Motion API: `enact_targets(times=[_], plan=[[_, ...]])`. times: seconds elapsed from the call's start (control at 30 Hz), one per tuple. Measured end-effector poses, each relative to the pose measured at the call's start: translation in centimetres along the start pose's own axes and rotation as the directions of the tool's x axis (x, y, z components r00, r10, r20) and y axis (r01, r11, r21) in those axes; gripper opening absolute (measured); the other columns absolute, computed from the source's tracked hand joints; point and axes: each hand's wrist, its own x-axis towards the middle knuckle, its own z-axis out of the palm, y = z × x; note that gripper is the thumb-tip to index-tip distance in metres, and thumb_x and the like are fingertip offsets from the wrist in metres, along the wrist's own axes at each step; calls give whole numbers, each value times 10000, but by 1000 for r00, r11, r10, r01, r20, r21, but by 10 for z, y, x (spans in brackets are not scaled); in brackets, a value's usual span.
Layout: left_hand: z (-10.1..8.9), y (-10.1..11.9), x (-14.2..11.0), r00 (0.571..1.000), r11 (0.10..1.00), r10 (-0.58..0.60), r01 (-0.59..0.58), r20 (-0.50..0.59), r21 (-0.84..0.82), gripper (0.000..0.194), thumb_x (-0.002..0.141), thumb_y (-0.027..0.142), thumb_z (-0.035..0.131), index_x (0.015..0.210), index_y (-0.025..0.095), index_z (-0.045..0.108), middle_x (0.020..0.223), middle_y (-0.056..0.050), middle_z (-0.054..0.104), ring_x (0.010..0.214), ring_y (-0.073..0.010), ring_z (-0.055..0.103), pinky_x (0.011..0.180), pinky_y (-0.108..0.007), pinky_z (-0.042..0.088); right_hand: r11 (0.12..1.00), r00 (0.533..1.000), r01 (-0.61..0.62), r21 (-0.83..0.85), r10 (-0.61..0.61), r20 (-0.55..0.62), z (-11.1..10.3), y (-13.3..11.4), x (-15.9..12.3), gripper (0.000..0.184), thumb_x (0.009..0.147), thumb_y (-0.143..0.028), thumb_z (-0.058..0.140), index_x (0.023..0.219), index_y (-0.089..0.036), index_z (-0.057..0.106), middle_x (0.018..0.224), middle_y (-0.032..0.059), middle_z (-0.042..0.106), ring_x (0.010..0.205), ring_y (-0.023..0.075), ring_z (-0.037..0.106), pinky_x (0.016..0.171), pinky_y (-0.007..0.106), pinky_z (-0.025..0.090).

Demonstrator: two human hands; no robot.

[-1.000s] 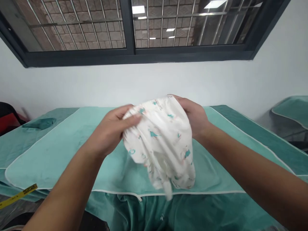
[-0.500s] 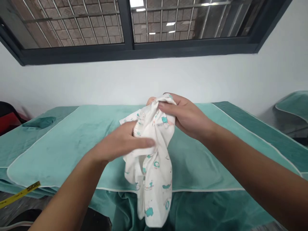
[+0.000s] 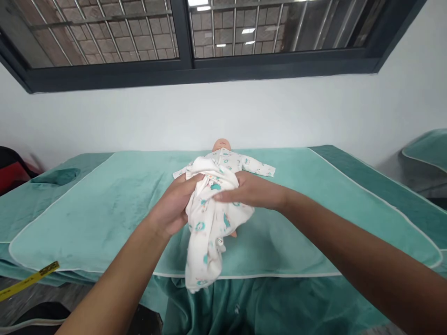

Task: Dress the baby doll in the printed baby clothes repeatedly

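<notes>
A baby doll (image 3: 223, 156) lies on its back on the light teal mat (image 3: 98, 218), head toward the wall, wearing a white printed top with the sleeves spread out. A white garment (image 3: 207, 223) with teal prints is bunched above the doll's lower body and hangs down toward the near mat edge. My left hand (image 3: 174, 207) grips its left side with curled fingers. My right hand (image 3: 249, 190) pinches its upper right part. A bit of the doll's foot shows under the cloth at the right.
The mat lies on a bed covered in darker teal cloth (image 3: 265, 307), set against a white wall under a barred window. A yellow measuring tape (image 3: 30, 280) hangs at the lower left. A red and black object (image 3: 12, 170) sits at far left. Another teal-covered bed (image 3: 426, 153) is at right.
Both hands have lowered the white garment from in front of the camera down onto the doll, which was hidden before and now shows.
</notes>
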Motion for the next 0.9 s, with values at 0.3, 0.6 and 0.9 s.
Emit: enact_targets(times=[0.3, 0.6, 0.9], plan=[[-29, -9, -6, 963, 978, -137, 94, 232, 189, 417, 670, 343, 800, 1037, 172, 700, 950, -115, 721, 827, -259, 674, 653, -321, 538, 882, 919, 256, 397, -93, -384, 4, 28, 14, 388, 798, -464, 692, 1066, -185, 658, 934, 61, 722, 838, 195, 670, 780, 332, 539], [-22, -40, -25, 902, 913, -381, 331, 202, 240, 490, 762, 408, 738, 1187, 189, 632, 1028, -90, 716, 927, -241, 666, 757, -321, 519, 902, 973, -141, 408, 50, 225, 40, 79, -23, 474, 706, -393, 798, 1114, -194, 663, 1013, 38, 699, 987, 206, 646, 920, 363, 487], [-18, -53, -34, 777, 788, -594, 512, 208, 341, 430, 829, 394, 633, 1214, 208, 595, 1099, -65, 690, 943, -221, 646, 782, -311, 485, 853, 984, -135, 504, 176, -33, 80, 127, -45, 373, 700, -442, 775, 1005, -241, 705, 963, 36, 707, 976, 272, 645, 933, 437, 469]])
